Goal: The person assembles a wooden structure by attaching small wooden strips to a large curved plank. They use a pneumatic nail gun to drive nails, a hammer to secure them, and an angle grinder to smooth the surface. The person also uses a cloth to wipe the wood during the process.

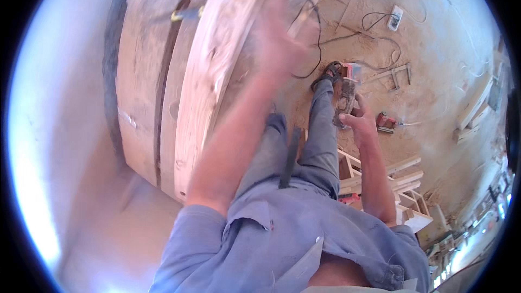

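Beside the plank [217, 70] edge, blurred left hand [279, 38] spread; right hand [358, 122] grips a sander [346, 95]

We see a sawdust-covered floor [434, 38] strewn with black cables [380, 19] and wood offcuts [404, 165], and a pale wall [59, 130] on the left.

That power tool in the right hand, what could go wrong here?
The grey and red handheld power tool hangs in the right hand close to the leg, so it might catch the trousers. Black cords loop across the sawdust-covered floor near the sandalled foot, a trip risk. The blurred left hand could pick up splinters from the rough pale wooden planks.
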A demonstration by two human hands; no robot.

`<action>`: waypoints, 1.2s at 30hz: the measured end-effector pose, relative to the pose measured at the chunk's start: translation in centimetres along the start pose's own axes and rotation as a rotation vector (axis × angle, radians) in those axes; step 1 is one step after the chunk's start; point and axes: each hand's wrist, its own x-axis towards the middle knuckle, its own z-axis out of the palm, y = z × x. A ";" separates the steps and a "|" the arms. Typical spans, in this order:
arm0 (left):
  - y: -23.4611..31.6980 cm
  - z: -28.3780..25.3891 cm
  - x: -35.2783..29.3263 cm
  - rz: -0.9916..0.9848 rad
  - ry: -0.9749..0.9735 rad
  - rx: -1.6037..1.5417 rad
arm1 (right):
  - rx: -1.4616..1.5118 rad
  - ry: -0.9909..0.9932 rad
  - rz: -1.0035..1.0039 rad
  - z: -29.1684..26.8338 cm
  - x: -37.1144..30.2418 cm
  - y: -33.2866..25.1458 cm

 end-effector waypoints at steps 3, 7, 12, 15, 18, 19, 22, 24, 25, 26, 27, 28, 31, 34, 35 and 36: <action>4.1 -1.5 -13.7 0.073 -0.186 -0.063 | 0.047 0.026 -0.102 5.4 -7.4 2.2; 5.5 -7.7 -20.6 -0.395 -0.506 -0.228 | 0.127 0.052 -0.285 12.4 -13.2 6.5; 0.2 -15.6 -23.2 -0.479 -0.745 -0.549 | -0.502 0.013 -0.327 14.4 -18.4 7.3; -0.9 -17.9 -25.4 -0.702 -0.806 -0.910 | -0.852 0.007 -0.407 14.7 -18.7 8.3; -1.0 -19.1 -24.8 -0.532 -0.974 -0.805 | -0.757 -0.383 -0.107 14.1 -17.2 10.5; -1.3 -19.0 -24.7 -0.494 -0.926 -0.698 | -0.611 -0.423 0.006 14.6 -17.0 11.0; -3.1 -19.1 -23.2 -0.282 -0.691 -0.371 | -0.425 -0.404 0.155 16.4 -16.0 10.9; -6.4 -20.6 -19.7 -0.134 -0.387 -0.067 | -0.291 -0.327 0.146 17.2 -14.4 11.8; -8.4 -21.6 -17.4 -0.108 -0.217 0.130 | -0.181 -0.279 0.110 17.5 -13.1 12.8; -11.6 -22.6 -16.0 -0.022 0.022 0.503 | -0.078 -0.242 0.081 18.3 -12.1 13.4; -14.4 -22.9 -15.3 0.074 0.266 0.865 | 0.100 -0.198 0.099 19.6 -11.3 13.5; -15.0 -23.0 -15.0 -0.045 0.215 0.850 | 0.274 -0.162 0.098 21.1 -10.8 13.3; -15.3 -22.5 -14.4 -0.348 0.049 0.799 | 0.432 -0.064 0.076 23.7 -7.9 13.4; -14.8 -22.0 -13.8 -0.397 0.042 0.735 | 0.454 0.017 0.032 24.8 -6.2 13.3; -15.2 -22.0 -14.0 -0.375 0.066 0.745 | 0.469 0.043 0.024 25.3 -5.8 13.2; -15.3 -21.8 -14.2 -0.352 0.089 0.748 | 0.484 0.133 0.042 26.3 -5.5 13.1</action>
